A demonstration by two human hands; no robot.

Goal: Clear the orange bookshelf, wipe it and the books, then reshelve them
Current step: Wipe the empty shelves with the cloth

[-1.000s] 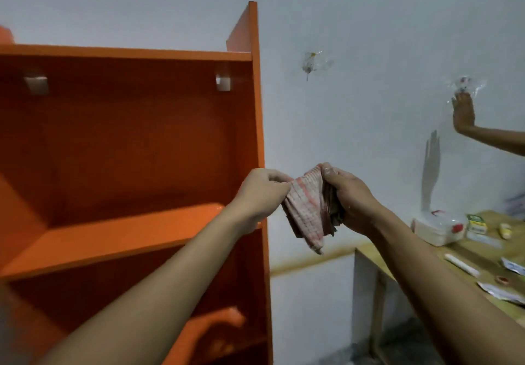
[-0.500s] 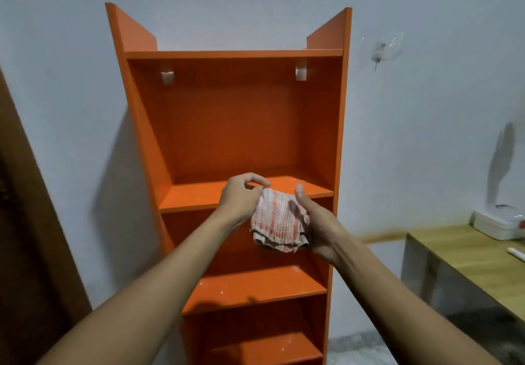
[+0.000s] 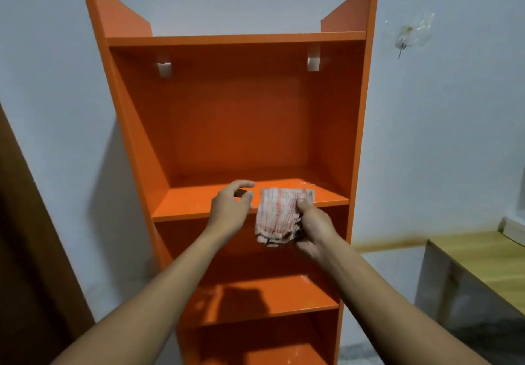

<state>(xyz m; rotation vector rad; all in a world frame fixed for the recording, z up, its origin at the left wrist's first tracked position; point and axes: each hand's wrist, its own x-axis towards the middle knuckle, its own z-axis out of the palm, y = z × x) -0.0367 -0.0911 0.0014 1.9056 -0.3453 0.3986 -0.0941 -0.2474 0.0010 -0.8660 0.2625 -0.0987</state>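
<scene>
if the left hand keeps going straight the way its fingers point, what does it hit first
Probably the upper shelf board of the orange bookshelf, then the back panel; nothing stands between. The cloth in the right hand sits beside that line. Depth is unclear.

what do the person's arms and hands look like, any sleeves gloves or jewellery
Both forearms are bare for as much as the frame shows; no sleeve edge comes into view. The left hand and right hand wear no gloves, and no watch, bracelet or ring can be seen on either. Nails look short and unpainted, though fine detail is slightly blurred.
</scene>
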